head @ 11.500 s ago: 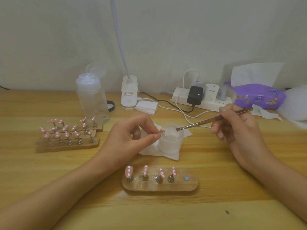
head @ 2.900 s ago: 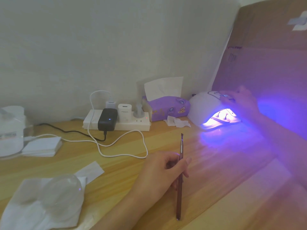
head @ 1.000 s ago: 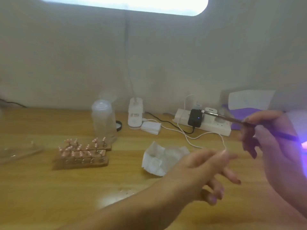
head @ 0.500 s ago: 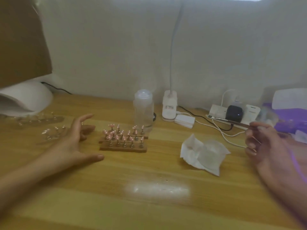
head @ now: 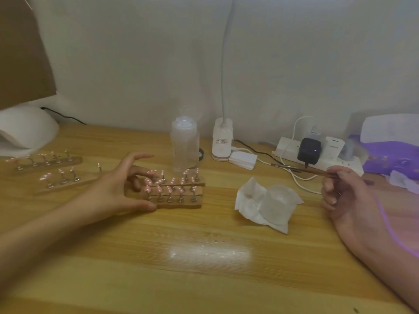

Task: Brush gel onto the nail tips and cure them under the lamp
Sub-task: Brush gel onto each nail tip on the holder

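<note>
At the far left edge a white domed curing lamp [head: 25, 130] sits on the pale wooden worktop [head: 204, 268], with two wooden strips of pink nail tips [head: 47, 163] just in front of it. Left of centre, the left hand [head: 113, 189] spreads wide at the left end of a stacked wooden rack of pink nail tips [head: 179, 203], thumb against its front edge. At the right, the right hand [head: 347, 196] pinches a thin dark-handled brush [head: 301, 169] that points left.

The bare left forearm reaches in from the lower left. The left hand [head: 118, 189] is spread, with the forefinger raised and the thumb low beside the end of the brown wooden nail-tip holder [head: 181, 203]; no firm grip shows. At the right edge, the right hand [head: 347, 193] has its fingers curled and pinches a thin brown-handled brush [head: 301, 170] that points left.
</note>
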